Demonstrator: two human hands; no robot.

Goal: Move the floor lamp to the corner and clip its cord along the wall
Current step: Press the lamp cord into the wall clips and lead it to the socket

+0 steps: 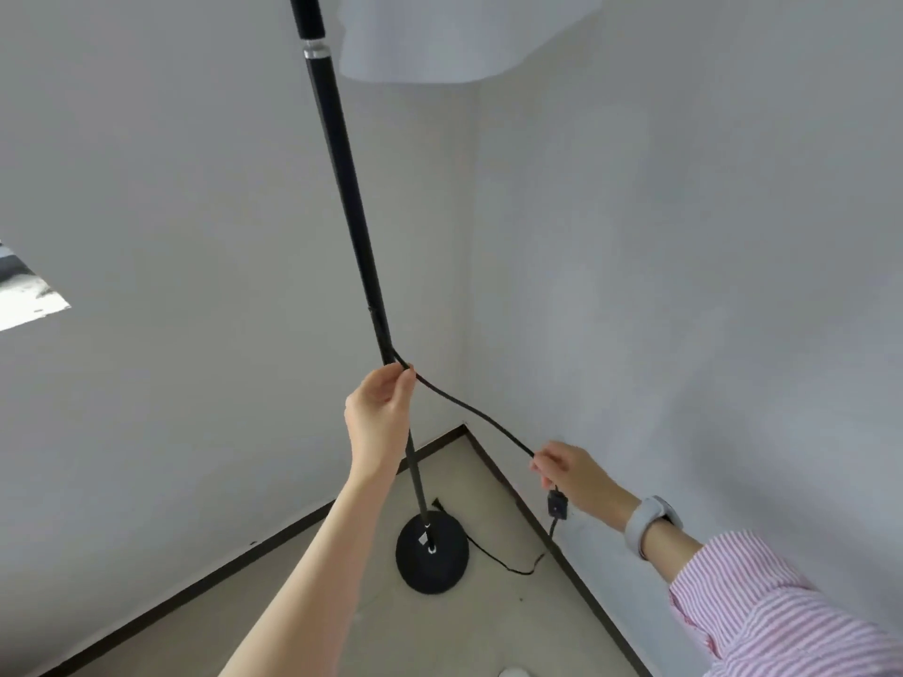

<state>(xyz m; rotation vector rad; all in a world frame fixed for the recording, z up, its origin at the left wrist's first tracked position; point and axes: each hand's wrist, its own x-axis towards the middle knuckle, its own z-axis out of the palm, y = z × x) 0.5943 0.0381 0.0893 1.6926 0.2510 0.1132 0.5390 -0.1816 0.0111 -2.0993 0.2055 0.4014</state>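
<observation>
A: Left hand [378, 412], grip?
B: Narrow. Thumb and fingertips pinched on the cord [471, 412], right where it leaves the lamp pole [349, 202].

A: Right hand [569, 473]?
B: Grip also closed on the same cord, further along, beside the right-hand wall [684, 237]. The inline switch [557, 504] hangs just below that hand.

A: Cord between the two grips?
B: One span, sloping down from the pole toward the wall, gently sagging. Past the switch it drops to the floor [488, 623] and loops back toward the lamp base [432, 554].

A: Lamp position?
B: Upright, base on the floor in the room corner, near both walls but touching neither.

A: Counts?
B: One lamp, one white shade [440, 36], one cord, one switch, two hands. One grey wristband [650, 525], right wrist; striped pink sleeve [782, 608].
</observation>
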